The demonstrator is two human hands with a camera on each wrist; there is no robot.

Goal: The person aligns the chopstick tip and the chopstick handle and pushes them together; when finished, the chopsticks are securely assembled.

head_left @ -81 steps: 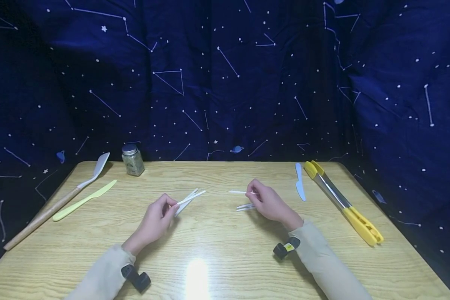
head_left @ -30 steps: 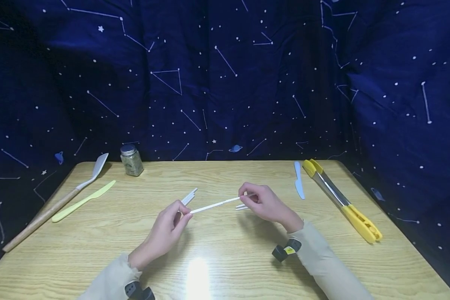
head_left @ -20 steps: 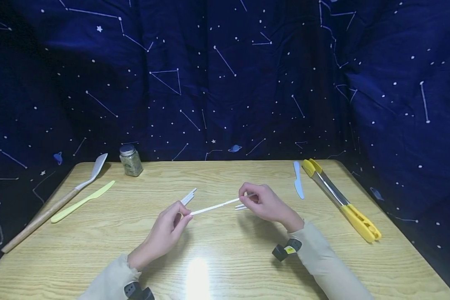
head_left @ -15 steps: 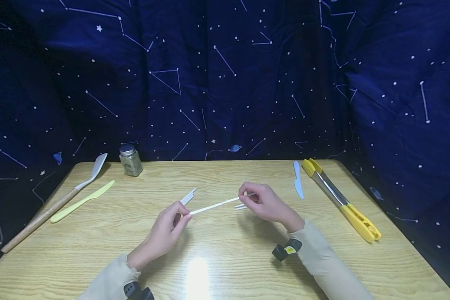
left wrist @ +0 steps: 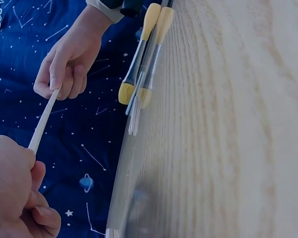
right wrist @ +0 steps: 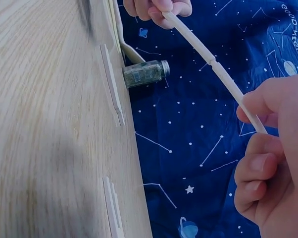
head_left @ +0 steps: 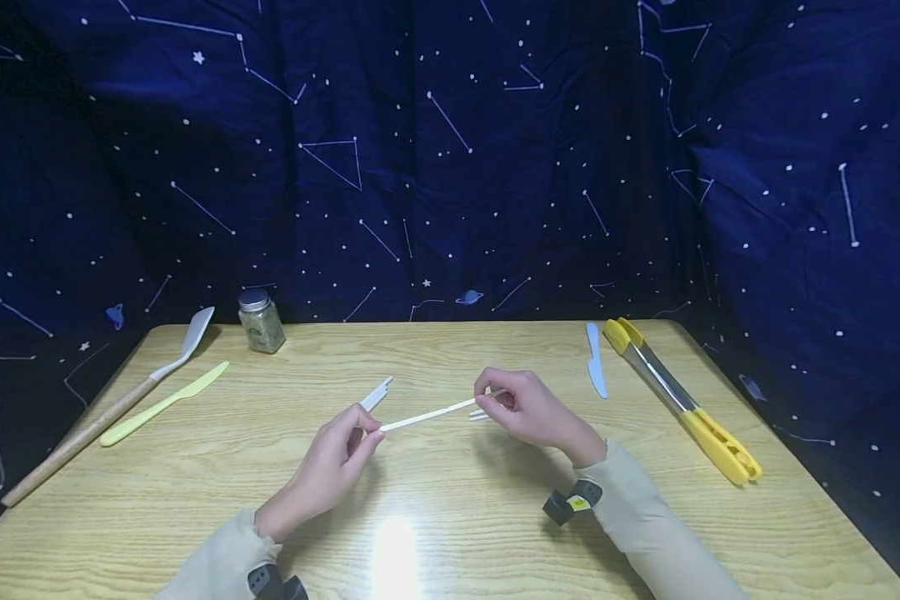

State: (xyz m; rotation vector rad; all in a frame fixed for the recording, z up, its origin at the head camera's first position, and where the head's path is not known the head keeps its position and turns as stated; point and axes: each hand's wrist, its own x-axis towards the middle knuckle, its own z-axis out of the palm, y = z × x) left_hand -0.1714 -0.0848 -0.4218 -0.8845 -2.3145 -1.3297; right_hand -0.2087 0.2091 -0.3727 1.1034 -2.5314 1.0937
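Observation:
My left hand (head_left: 330, 462) pinches one thin white stick (right wrist: 191, 38) between thumb and fingertips. Another thin white stick (right wrist: 230, 87) is pinched in my right hand (head_left: 528, 410). The two sticks meet end to end in one slanting line above the table, with a narrow notch where their tips come together. Beyond the left hand lie several loose white sticks (head_left: 376, 394), partly hidden by it. A couple more white sticks (head_left: 479, 415) lie under the right hand, mostly covered in the head view.
On the left of the wooden table (head_left: 435, 533) are a wood-handled spatula (head_left: 112, 408), a yellow knife (head_left: 167, 403) and a glass jar (head_left: 262, 323). A blue knife (head_left: 596, 360) and yellow-tipped tongs (head_left: 678, 398) lie on the right. A dark starry cloth (head_left: 420, 167) hangs behind.
Earlier the hands were apart, each with its own stick. They have come together until the stick tips meet. In the last half second the right hand has edged slightly left.

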